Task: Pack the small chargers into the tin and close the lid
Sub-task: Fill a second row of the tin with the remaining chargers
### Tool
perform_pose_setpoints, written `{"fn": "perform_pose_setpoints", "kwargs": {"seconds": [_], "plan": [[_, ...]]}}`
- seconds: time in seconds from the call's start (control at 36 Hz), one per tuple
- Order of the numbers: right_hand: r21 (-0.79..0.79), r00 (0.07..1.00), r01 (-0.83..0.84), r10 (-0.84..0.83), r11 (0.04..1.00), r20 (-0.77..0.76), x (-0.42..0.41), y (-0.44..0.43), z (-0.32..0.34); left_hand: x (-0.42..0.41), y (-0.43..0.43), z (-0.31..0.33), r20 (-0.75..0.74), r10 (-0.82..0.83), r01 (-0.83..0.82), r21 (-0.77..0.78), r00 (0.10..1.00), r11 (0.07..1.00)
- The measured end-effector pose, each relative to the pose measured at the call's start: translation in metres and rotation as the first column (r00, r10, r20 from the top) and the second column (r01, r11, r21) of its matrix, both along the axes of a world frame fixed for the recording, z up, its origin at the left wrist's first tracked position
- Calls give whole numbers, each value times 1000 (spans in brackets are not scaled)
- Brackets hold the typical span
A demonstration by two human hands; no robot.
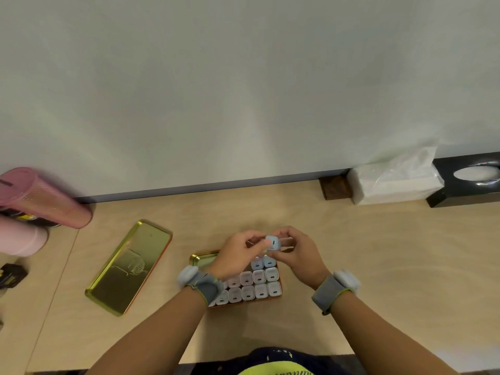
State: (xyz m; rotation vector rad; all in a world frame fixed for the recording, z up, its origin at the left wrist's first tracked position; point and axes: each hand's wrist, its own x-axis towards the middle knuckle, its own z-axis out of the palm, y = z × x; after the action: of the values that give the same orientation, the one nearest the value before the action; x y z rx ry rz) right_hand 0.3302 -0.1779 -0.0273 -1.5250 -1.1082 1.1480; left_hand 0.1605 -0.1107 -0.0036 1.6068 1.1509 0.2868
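Charger point(272, 242) is pinched between left hand point(238, 253) and right hand point(293, 254) above the tin point(201, 259), mid-bench near its front edge. Recommend lowering it upright, port up, into the far unfilled rows; lid point(129, 266) lies apart, leftward.

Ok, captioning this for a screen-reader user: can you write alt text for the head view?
Two hands, left hand and right hand, hold one small charger above an open tin part-filled with rows of chargers. The gold lid lies on the wooden table, left of it.
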Motion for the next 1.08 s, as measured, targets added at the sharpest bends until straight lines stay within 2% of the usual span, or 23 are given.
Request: {"fn": "perform_pose_setpoints", "kwargs": {"seconds": [0.06,0.14,0.25,0.31,0.36,0.47,0.53,0.58,0.72,0.81,0.86,0.94,1.03,1.08], "plan": [[47,997,31,-35,998,73,-14,3,3,1,0,5,29,50,-50,-8,998,999],[100,985,41,-57,994,161,-33,7,5,-6,0,5,-18,118,-116,101,993,988],[60,939,-121,95,991,332,-39,8,2,-34,4,-4,-119,169,-145,183,978,972],[-30,845,-232,216,972,488,-35,5,-2,-51,7,-13,-233,148,-105,190,961,976],[-172,714,-307,346,936,608,-32,-3,-7,-63,8,-23,-310,114,-63,168,944,984],[-377,439,-419,548,826,712,-32,-20,-20,-66,4,-38,-317,4,26,89,949,996],[-413,366,-440,580,797,728,-34,-24,-22,-60,2,-42,-290,-57,77,57,955,995],[-427,334,-439,585,791,740,-36,-22,-24,-51,1,-43,-274,-112,125,32,955,992],[-431,317,-399,563,809,763,-43,-16,-22,-50,8,-41,-282,-237,240,-22,930,970],[-444,308,-382,565,810,766,-46,-16,-22,-63,11,-39,-251,-191,186,-47,949,981],[-437,323,-377,558,817,764,-50,-17,-23,-79,13,-39,-210,-70,66,-29,975,997],[-368,420,-369,506,853,753,-63,-18,-18,-115,20,-38,-146,148,-143,48,978,989],[-232,531,-343,392,910,751,-80,-12,-13,-161,32,-33,-175,349,-318,181,921,931],[-185,572,-353,368,917,733,-99,-7,-9,-200,34,-30,-195,511,-463,247,837,852]]}}
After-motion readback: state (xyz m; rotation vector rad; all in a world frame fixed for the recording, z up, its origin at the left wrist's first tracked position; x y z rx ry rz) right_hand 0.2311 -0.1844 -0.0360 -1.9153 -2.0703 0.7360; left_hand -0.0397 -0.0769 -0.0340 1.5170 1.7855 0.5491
